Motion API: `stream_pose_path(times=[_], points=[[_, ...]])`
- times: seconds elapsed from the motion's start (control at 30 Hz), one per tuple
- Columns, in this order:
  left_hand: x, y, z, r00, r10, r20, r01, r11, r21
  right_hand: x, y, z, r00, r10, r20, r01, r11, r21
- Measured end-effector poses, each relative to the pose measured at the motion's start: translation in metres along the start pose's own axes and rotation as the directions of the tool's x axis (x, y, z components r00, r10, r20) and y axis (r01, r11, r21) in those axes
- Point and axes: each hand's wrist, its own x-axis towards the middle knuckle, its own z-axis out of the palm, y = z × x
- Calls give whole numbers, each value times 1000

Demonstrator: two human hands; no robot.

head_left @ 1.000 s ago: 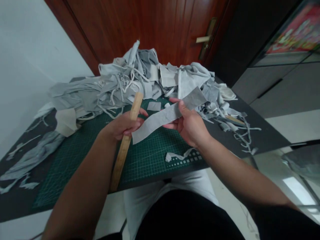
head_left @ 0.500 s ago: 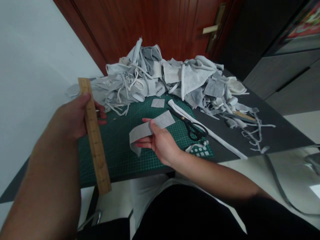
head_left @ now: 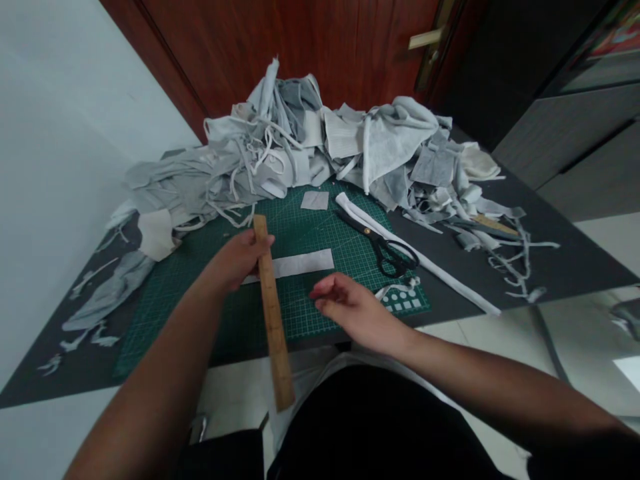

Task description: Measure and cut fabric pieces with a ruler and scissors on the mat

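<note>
My left hand [head_left: 241, 259] grips a wooden ruler [head_left: 273, 313] near its far end. The ruler points toward my body, and its near end reaches past the table's front edge. Under it, a strip of light grey fabric [head_left: 305, 263] lies flat across the green cutting mat [head_left: 300, 303], partly hidden by the ruler and my left hand. Just right of the strip's near side is my right hand [head_left: 350, 303], fingers loosely curled and apart, holding nothing. Black-handled scissors [head_left: 383, 247] rest to the right. A small fabric square [head_left: 315, 200] sits beyond the strip.
A big heap of grey and white fabric scraps [head_left: 285, 153] lines the back of the dark table [head_left: 540, 267]. More scraps [head_left: 110, 287] lie at the left. A long white rolled strip [head_left: 440, 281] runs diagonally past the scissors. Behind the table stands a wooden door [head_left: 300, 40].
My left hand has brought the ruler rightward over the fabric strip. My right hand has let go of the strip, now flat on the mat, and moved slightly right.
</note>
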Motion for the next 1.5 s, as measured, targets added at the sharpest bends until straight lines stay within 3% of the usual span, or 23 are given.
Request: stream_pose_path(times=[0.03,0.1,0.17,0.23,0.3,0.37,0.47,0.57,0.67,0.77,0.83,1.0,1.07,1.27,1.4,1.5], points=[[5,-7,8,999,-6,42,6,1000,9,-3,3,-3,990,-143,2,141,969,-201],[15,-17,21,999,5,54,-10,996,84,0,8,-6,936,-338,98,338,788,-515],[20,-21,29,998,63,4,-62,978,200,11,15,-6,900,-384,206,415,613,-672],[21,-23,33,982,177,-65,-144,924,354,22,20,-4,895,-362,260,422,500,-756],[17,-25,38,927,355,-118,-238,803,547,29,24,-4,902,-333,275,405,435,-804],[11,-28,42,857,511,-69,-318,629,710,30,25,-6,905,-318,281,398,406,-822],[7,-35,44,802,552,227,-520,460,720,24,22,-12,904,-313,291,400,383,-833],[14,-41,35,738,502,452,-674,506,538,18,13,-20,906,-303,296,395,351,-849],[24,-45,19,743,426,515,-657,611,442,23,6,-30,885,-321,337,434,308,-846],[32,-47,8,709,403,578,-683,595,423,40,7,-40,851,-336,404,491,237,-838],[33,-48,7,696,412,588,-703,556,443,53,13,-47,853,-313,418,491,205,-847],[27,-51,18,765,401,504,-644,492,586,65,21,-55,843,-304,443,507,175,-844],[24,-51,24,771,418,480,-636,476,607,63,19,-55,837,-317,445,512,168,-842],[19,-52,38,725,589,358,-653,420,630,60,13,-53,856,-303,420,478,154,-864],[17,-49,46,669,634,390,-708,380,595,60,13,-54,860,-312,403,468,169,-867],[11,-45,53,673,645,362,-698,393,598,59,13,-56,859,-313,405,476,195,-858]])
